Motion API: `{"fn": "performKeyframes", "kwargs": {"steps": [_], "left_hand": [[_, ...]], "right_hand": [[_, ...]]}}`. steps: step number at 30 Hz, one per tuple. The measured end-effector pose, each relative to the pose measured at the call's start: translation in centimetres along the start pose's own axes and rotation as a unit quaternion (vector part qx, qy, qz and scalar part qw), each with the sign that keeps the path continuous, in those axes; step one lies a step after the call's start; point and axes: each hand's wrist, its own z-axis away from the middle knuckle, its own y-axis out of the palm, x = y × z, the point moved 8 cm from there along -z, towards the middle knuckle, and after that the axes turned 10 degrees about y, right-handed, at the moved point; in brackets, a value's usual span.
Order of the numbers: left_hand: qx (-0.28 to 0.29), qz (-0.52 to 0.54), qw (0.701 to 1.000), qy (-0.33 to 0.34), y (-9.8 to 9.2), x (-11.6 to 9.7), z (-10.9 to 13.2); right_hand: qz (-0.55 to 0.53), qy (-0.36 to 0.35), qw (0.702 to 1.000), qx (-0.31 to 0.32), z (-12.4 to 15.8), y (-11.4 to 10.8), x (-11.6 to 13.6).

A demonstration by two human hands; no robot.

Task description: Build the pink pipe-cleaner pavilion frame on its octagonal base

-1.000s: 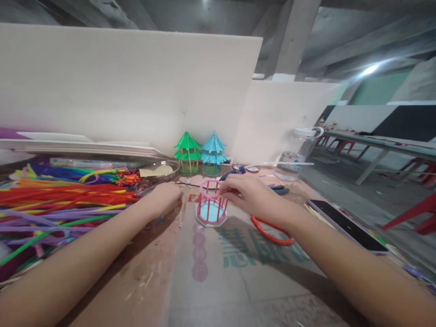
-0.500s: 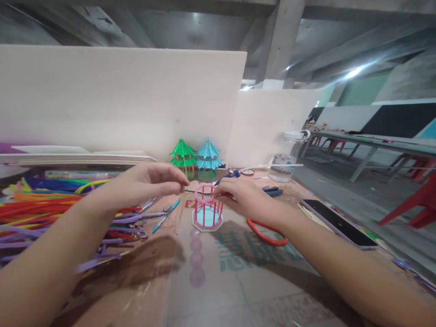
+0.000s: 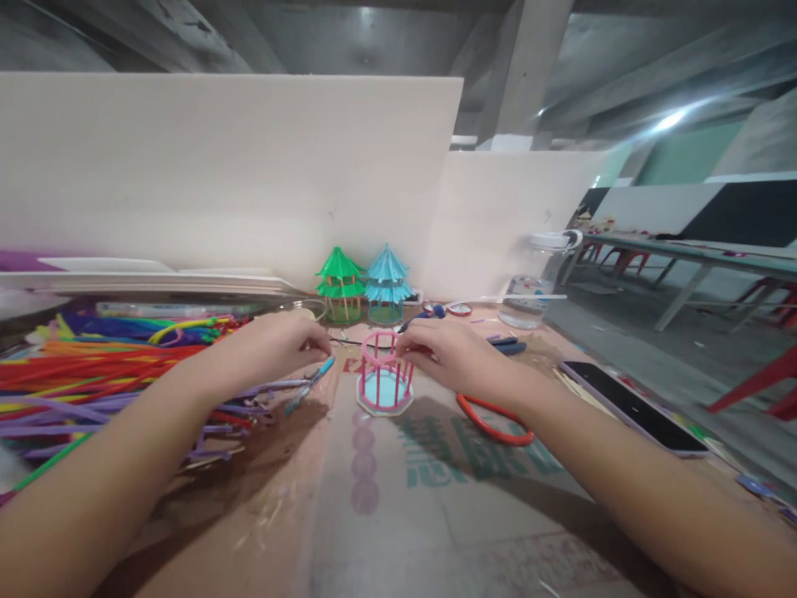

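A small pink cage-like frame (image 3: 379, 360) with thin upright posts stands on a pale blue octagonal base (image 3: 381, 390) in the middle of the work surface. My right hand (image 3: 445, 353) is closed at the frame's upper right, fingertips pinching its top ring. To the left of the frame, my left hand (image 3: 292, 339) has its fingers drawn together, and what they hold, if anything, is hidden. Just below those fingertips lies a blue pen (image 3: 317, 378); whether they touch it I cannot tell. An orange-red ring-shaped cord (image 3: 491, 425) rests under my right forearm.
Several coloured pipe cleaners (image 3: 112, 374) are heaped at left. Behind the frame stand a green pavilion model (image 3: 339, 286) and a blue one (image 3: 387, 286). A clear water bottle (image 3: 529, 286), dark-handled pliers (image 3: 507, 345) and a phone (image 3: 632, 407) are on the right.
My left hand has moved slightly left and down, away from the frame and closer to the pen, its fingers more curled. My right hand stays at the frame's top. The view has shifted a little.
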Motion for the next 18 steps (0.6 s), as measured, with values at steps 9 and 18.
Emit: {"fn": "performKeyframes", "kwargs": {"steps": [9, 18], "left_hand": [[0.144, -0.104, 0.98, -0.093, 5.5, 4.1, 6.7], [0.196, -0.101, 0.966, -0.132, 5.6, 2.9, 7.9]], "right_hand": [[0.007, -0.018, 1.0, 0.002, 0.2, -0.2, 0.4], [0.006, -0.017, 1.0, 0.006, 0.2, 0.0, 0.3]]}}
